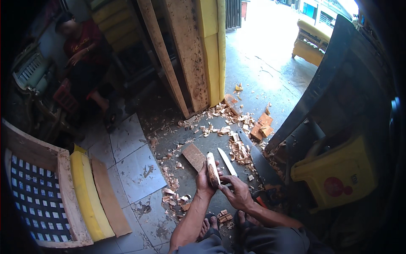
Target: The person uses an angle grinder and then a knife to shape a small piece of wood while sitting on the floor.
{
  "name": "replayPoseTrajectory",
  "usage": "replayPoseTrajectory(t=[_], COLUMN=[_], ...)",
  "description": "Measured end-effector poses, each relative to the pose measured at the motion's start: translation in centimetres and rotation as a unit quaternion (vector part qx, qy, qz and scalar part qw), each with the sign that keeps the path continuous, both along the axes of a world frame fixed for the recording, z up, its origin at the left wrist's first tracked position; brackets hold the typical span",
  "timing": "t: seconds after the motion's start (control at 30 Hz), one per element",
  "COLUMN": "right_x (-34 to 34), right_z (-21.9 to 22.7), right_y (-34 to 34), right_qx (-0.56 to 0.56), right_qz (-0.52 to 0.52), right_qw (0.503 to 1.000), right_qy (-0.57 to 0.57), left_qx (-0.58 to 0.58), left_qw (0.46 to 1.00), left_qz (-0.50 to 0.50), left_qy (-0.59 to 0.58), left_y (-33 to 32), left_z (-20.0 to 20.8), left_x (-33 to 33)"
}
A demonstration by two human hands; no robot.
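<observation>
"Starting from the left, what do you see?"

"A wooden frame (69, 190) with dark webbing, then a seated person (84, 51) farther back, a yellow foam strip (86, 194) and a thin brown board (111, 197)."

"And toward the middle?"

"A flat brown wood piece (193, 156) on the floor. Just beside it, the left hand (203, 182) is wrapped around a pale, partly dark-sided wooden piece (212, 167), which points up and away from the person."

"Are the hands together?"

"Close together, yes. A pale pointed blade (227, 161) comes next, its lower end near the right hand (237, 192). That hand's fingers are at the wooden piece's lower end; I can't tell whether it also holds the blade."

"Further right?"

"Scattered wood chips (239, 152), a broad dark blade (259, 160) on the floor, and a yellow plastic container (338, 169)."
</observation>
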State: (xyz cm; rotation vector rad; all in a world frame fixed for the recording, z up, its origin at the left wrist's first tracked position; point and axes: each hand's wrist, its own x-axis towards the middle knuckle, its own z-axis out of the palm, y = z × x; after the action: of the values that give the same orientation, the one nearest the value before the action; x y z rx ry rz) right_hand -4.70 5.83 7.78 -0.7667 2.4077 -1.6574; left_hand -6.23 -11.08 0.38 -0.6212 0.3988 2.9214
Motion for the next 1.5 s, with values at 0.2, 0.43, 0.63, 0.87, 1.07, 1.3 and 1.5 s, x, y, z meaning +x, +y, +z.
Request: replayPoseTrajectory(t=[0.2, 0.43, 0.63, 0.87, 1.07, 1.3, 1.5], right_x=[-0.1, -0.2, -1.7, -1.8, -1.2, -1.8, -2.2], right_z=[-0.1, -0.6, -12.7, -17.4, -11.5, -11.4, -12.3], right_y=[0.2, 0.3, 6.1, 5.1, 3.6, 1.4, 1.0], right_qx=[-0.006, -0.009, 0.414, 0.344, 0.258, 0.243, 0.225], right_qz=[-0.006, -0.018, -0.086, -0.106, -0.032, 0.063, 0.063], right_qw=[1.0, 0.998, 0.903, 0.927, 0.965, 0.966, 0.972], right_qy=[-0.013, -0.064, -0.08, -0.107, 0.013, 0.063, 0.04], left_qx=[0.013, 0.004, -0.047, -0.134, -0.124, -0.121, -0.128], left_qw=[1.0, 0.998, 0.997, 0.973, 0.971, 0.963, 0.959], left_qz=[-0.002, 0.051, -0.008, -0.108, -0.148, -0.162, -0.166], left_qy=[0.0, -0.021, -0.053, -0.153, -0.141, -0.18, -0.193], left_y=[0.2, -0.4, -0.6, -3.3, -2.2, -2.6, -3.1], left_z=[-0.4, -0.5, -1.5, -6.0, -7.3, -6.9, -6.9], left_x=[-0.2, 0.5, 1.4, 6.5, 7.3, 7.0, 7.0])
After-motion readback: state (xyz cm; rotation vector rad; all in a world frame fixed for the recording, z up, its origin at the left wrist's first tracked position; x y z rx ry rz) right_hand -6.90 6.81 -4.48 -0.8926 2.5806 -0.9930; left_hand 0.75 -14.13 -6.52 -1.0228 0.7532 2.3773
